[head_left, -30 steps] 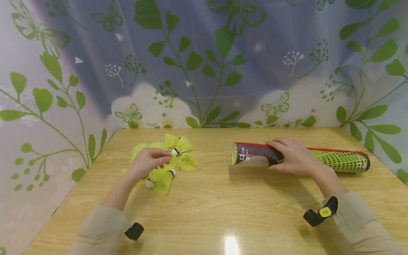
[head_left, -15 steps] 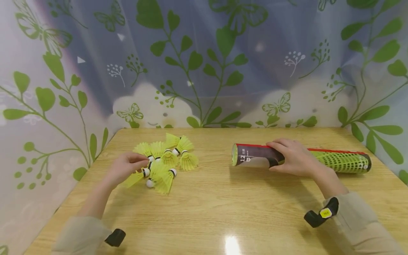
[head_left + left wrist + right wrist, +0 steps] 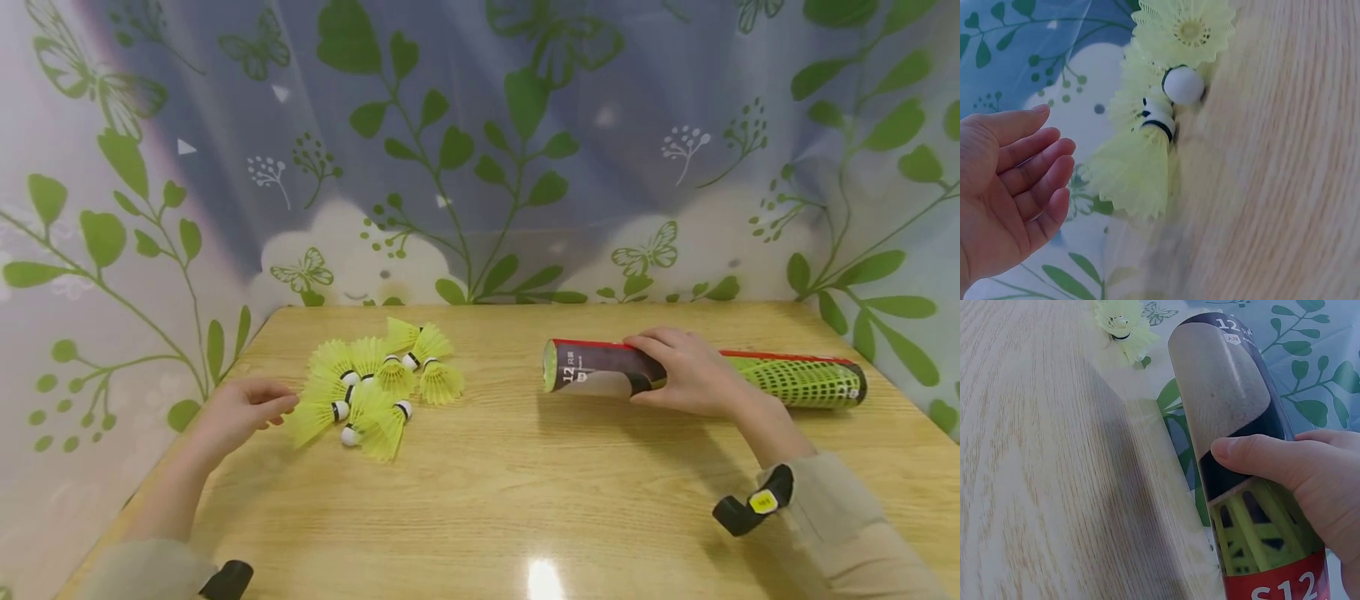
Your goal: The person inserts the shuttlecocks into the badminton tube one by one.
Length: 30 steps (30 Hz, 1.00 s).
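My left hand hovers at the left edge of a pile of yellow shuttlecocks with white cork heads. In the left wrist view that hand holds nothing, its fingers loosely bent, apart from the nearest shuttlecock. My right hand grips a long shuttlecock tube around its middle, thumb on the near side. The tube lies sideways, its left end facing the pile and showing a pale green inside. In the right wrist view the tube shows a dark band and a red part marked S12.
A wooden table carries everything. Behind and beside it hangs a curtain printed with leaves and butterflies. Each wrist wears a small black camera, such as the right one.
My left hand has drawn back leftward from over the shuttlecocks to beside them, uncovering the pile. My right hand and the tube stay in place.
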Motion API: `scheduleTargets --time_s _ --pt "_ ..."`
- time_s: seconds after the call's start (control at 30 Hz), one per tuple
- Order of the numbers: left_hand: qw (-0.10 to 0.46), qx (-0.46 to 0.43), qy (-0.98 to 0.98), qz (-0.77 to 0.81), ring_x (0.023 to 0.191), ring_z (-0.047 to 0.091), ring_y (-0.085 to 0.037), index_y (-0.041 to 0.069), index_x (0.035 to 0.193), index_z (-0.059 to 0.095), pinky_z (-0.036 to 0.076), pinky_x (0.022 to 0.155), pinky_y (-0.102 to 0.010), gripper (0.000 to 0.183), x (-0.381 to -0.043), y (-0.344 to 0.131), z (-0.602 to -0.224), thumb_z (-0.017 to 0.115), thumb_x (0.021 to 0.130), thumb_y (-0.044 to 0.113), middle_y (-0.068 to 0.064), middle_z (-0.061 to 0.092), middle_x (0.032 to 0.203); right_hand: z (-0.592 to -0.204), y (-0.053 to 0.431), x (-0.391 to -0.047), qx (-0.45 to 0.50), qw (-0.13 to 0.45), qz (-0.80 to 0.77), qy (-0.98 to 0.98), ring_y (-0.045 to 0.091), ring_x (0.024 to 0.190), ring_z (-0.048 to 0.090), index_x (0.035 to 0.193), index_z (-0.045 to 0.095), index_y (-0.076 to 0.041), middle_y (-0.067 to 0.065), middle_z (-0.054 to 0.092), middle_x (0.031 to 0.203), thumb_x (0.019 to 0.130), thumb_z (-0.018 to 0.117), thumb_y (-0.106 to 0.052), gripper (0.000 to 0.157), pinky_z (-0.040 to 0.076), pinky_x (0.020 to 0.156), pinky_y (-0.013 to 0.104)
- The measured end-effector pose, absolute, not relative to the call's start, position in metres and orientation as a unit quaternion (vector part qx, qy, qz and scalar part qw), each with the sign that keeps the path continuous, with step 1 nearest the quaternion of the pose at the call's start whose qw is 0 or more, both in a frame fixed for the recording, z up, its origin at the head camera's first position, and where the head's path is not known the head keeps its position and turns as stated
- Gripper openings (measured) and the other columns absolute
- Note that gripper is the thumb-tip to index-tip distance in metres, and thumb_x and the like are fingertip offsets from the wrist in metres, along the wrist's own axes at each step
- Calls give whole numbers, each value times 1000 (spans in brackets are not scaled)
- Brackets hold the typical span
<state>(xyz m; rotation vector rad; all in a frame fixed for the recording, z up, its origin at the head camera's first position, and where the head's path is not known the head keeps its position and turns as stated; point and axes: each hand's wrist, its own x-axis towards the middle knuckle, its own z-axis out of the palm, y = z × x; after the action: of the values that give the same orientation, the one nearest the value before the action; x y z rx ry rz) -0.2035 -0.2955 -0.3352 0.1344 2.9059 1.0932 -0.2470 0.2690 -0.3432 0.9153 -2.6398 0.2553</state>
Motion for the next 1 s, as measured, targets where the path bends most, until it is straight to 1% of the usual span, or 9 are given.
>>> scheduleTargets --time_s 0.17,0.3,0.43,0.6,0.73,0.87,1.0 --pt "30 29 939 342 86 60 -19 -1 116 61 50 73 -40 49 -201 -307 -343 55 93 41 -14 65 102 -343 268 -246 322 163 89 -928 32 109 52 127 55 -7 14 57 118 66 84 -35 73 39 88 55" --pt "42 11 941 337 83 58 -18 1 107 65 48 70 -37 48 -203 -313 -349 56 91 46 -9 66 95 -343 268 -246 321 160 88 -929 32 109 52 127 55 -7 13 57 119 66 84 -35 73 40 88 55" --pt "51 -2 942 331 83 59 -19 3 107 65 48 68 -35 51 -205 -314 -356 59 88 49 -6 66 94 -344 268 -247 323 162 85 -928 31 108 53 126 55 -6 14 58 118 66 84 -35 73 40 87 55" --pt "62 10 939 339 86 61 -22 -4 115 61 51 69 -37 55 -206 -312 -361 58 90 45 -13 67 100 -344 268 -247 318 154 81 -932 33 110 52 127 54 -6 15 57 120 67 83 -36 73 39 88 55" --pt "64 13 938 342 88 63 -24 -6 117 60 51 72 -36 55 -206 -307 -363 59 90 43 -16 68 102 -344 269 -247 312 147 79 -935 33 111 51 128 54 -7 15 56 121 68 83 -36 74 38 90 56" --pt "60 12 941 332 86 63 -23 -5 113 62 51 70 -35 50 -207 -304 -365 59 91 39 -14 68 98 -345 269 -247 313 150 80 -934 33 111 51 128 54 -7 15 56 121 67 83 -36 74 38 90 56" --pt "56 13 941 333 81 62 -19 -6 109 63 50 69 -35 44 -209 -304 -366 59 92 34 -8 68 91 -347 269 -247 317 156 80 -932 33 110 52 127 54 -6 15 57 120 66 83 -36 74 39 89 55"
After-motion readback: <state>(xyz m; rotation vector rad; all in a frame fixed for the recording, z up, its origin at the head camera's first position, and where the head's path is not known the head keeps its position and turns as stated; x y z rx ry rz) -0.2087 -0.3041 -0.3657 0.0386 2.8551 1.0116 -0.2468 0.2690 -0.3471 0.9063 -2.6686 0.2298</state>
